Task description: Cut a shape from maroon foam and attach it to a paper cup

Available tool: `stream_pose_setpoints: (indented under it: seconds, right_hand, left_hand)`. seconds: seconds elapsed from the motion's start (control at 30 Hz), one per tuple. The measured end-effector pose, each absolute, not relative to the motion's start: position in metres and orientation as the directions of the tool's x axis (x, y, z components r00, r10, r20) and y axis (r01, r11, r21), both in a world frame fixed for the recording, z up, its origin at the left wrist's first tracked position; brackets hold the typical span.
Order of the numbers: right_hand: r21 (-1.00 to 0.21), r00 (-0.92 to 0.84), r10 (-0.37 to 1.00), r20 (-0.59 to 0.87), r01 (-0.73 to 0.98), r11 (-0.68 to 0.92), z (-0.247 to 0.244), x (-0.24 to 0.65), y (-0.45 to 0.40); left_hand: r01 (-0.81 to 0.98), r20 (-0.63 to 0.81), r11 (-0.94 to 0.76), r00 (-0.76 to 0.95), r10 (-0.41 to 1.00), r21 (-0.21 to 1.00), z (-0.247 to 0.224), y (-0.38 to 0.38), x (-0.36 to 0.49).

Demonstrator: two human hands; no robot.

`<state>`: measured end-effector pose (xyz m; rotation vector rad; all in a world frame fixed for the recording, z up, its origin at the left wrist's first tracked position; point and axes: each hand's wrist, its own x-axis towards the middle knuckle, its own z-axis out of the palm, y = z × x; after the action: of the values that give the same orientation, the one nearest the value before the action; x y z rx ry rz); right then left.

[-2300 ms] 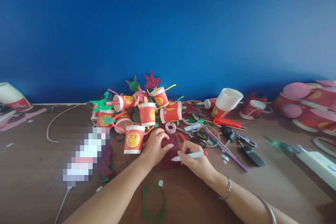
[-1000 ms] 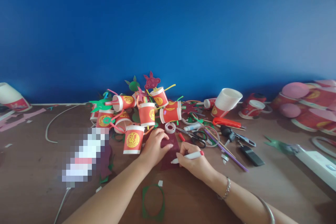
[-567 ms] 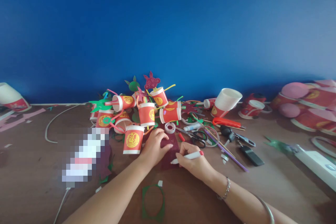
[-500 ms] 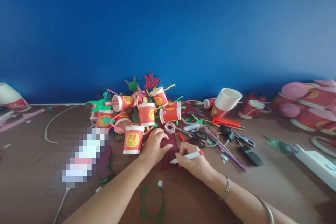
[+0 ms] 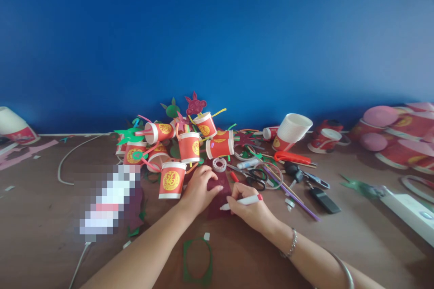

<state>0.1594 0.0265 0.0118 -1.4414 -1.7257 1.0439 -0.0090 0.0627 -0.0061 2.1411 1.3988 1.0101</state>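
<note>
1. Big blue wall (image 5: 217,36) behind everything, shutting off the far edge of the worktop (image 5: 356,235).
2. Brown worktop, wide and messy. Most bare room near the front right and front left; near edge out of sight below the picture.
3. Heap of red paper cups (image 5: 190,144) with bright paper bits, just behind the hands. One red cup (image 5: 172,179) standing upright just beside the left hand.
4. Stack of white cups (image 5: 294,130) lying tipped, further back on the right.
5. Dark red paper piece (image 5: 222,189) flat on the worktop, in the middle, between and under both hands.
6. Left hand (image 5: 198,189) pressed flat on the dark red paper, fingers spread, pinning it down.
7. Right hand (image 5: 251,210) closed tight around a white marker pen (image 5: 241,201) with a red end, tip down on the paper.
8. Since a moment ago: pen tip slid a tiny bit to the left along the paper; left hand not moved. Looks like drawing a line, going slowly, paper kept from slipping.
9. Green paper ring (image 5: 198,264) lying close in front, apart from the hands.
10. Black scissors (image 5: 256,178) and a tape roll (image 5: 219,164) just behind the right hand. Tight room there; more room for moving toward the front.
</note>
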Motion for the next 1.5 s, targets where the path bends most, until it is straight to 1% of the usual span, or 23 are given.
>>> stream_pose_setpoints:
  seconds: [0.17, 0.33, 0.53, 1.0, 1.13, 1.27, 1.5]
  right_hand:
    - [-0.882, -0.19, 0.982, 0.013, 0.459, 0.101, 0.0089, 0.1604, 0.0273]
    - [-0.886, -0.19, 0.982, 0.0, 0.455, 0.087, 0.0088, 0.1603, 0.0271]
    - [-0.892, -0.183, 0.983, 0.011, 0.442, 0.092, 0.0075, 0.1604, 0.0279]
    - [-0.887, -0.196, 0.981, 0.008, 0.45, 0.097, 0.0075, 0.1606, 0.0276]
    - [-0.907, -0.172, 0.985, -0.013, 0.416, 0.061, 0.0106, 0.1612, 0.0281]
    - [-0.93, -0.127, 0.992, -0.003, 0.365, 0.044, 0.0122, 0.1638, 0.0295]
    - [-0.894, -0.168, 0.986, -0.013, 0.444, 0.063, 0.005, 0.1635, 0.0289]
  left_hand:
    - [0.616, 0.353, -0.423, 0.241, 0.904, 0.664, -0.0045, 0.0623, -0.009]
    - [0.628, 0.331, -0.408, 0.243, 0.912, 0.663, -0.0025, 0.0621, -0.0088]
    - [0.62, 0.356, -0.431, 0.25, 0.901, 0.655, -0.0054, 0.0633, -0.0091]
    - [0.624, 0.334, -0.416, 0.251, 0.908, 0.661, -0.0047, 0.0632, -0.0091]
    - [0.63, 0.326, -0.409, 0.251, 0.911, 0.66, -0.0048, 0.0634, -0.0096]
    - [0.631, 0.325, -0.411, 0.255, 0.911, 0.658, -0.0045, 0.0636, -0.0097]
    - [0.63, 0.332, -0.417, 0.256, 0.908, 0.655, -0.0048, 0.0629, -0.0094]
